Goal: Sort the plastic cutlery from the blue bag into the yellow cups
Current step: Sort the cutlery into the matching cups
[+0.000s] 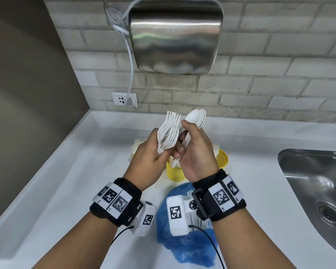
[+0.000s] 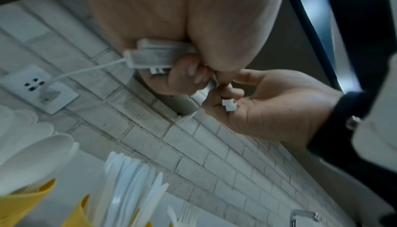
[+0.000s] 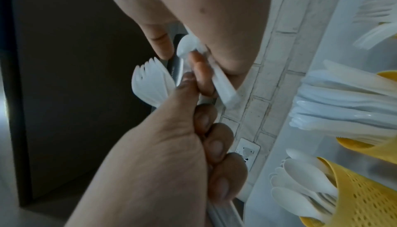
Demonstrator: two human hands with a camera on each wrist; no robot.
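On the far left we see a grey wall and, on the brick backsplash, a white wall socket [image 1: 124,99] with a cord running up to the steel hand dryer [image 1: 175,35]. Below it lies the white countertop [image 1: 56,181].

Our left hand [image 1: 149,158] is raised above the counter with its fingers curled round a bundle of white plastic forks [image 1: 168,131], tines pointing up and away from us. Just beside it, fingers touching, our right hand [image 1: 196,152] grips a stack of white plastic spoons [image 1: 195,118], bowls up, thumb pressed across their necks; the handles stick out below the palm.

Under the two hands stand the yellow cups. The left cup [image 3: 365,196] holds spoons, the middle cup [image 1: 175,171] sits directly beneath our hands and holds what look like knives, and the perforated right cup [image 1: 221,159] holds forks. Nearer to us, beneath the right wrist, the blue bag [image 1: 186,245] lies crumpled on the counter with more white cutlery showing in its mouth.

At the far right, the steel sink [image 1: 318,187] is set into the counter.
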